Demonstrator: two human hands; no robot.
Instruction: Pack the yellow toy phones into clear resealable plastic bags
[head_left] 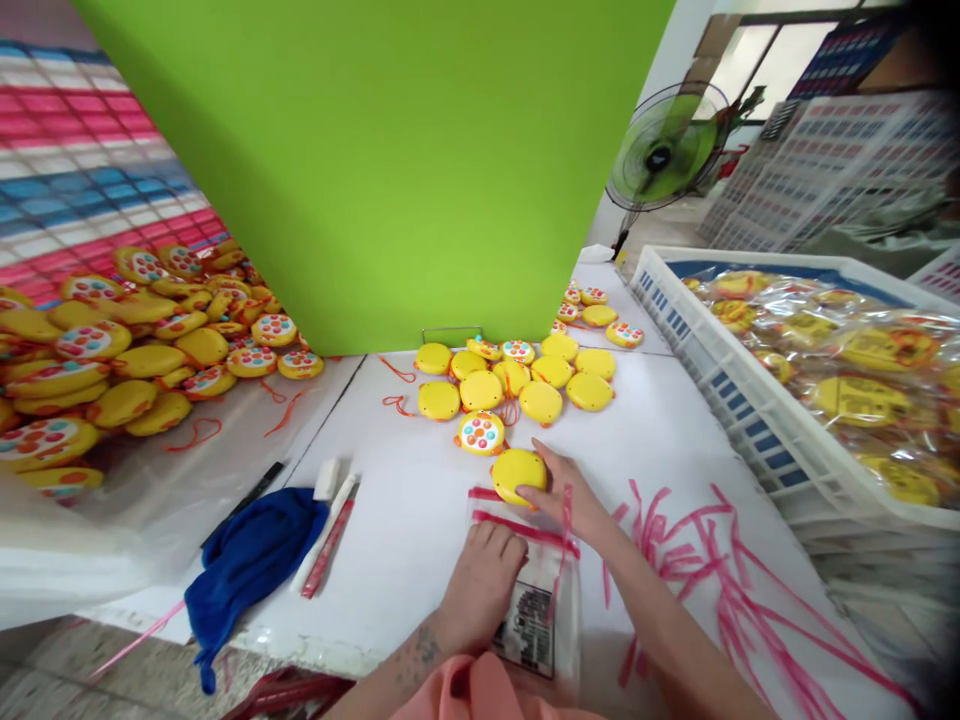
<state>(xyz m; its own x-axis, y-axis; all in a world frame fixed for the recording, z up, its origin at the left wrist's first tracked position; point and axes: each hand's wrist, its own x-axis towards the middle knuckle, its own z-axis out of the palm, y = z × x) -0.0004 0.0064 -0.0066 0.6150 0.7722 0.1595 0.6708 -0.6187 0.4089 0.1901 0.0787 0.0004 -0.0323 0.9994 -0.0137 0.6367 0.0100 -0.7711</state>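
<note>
My right hand (561, 486) grips a round yellow plastic toy (517, 474) at its right edge, thumb and fingers around it. The toy is just above the mouth of a clear zip bag (534, 615) with a pink strip and black printing. With curled fingers, my left hand (486, 568) holds the bag's upper left part; its fingertips are hidden. Right beyond the held toy lies another toy (481, 433), its white face with coloured buttons upward. A cluster of such toys (540, 402) spreads behind it, mostly plain yellow side up.
A green board (390, 180) stands across the back. Many toys (154, 365) are heaped at left. Nearer are a blue cloth (255, 560), pens (330, 545) and a white eraser (327, 479). Pink strips (720, 570) lie at right, beside a white crate (750, 430) of bagged toys.
</note>
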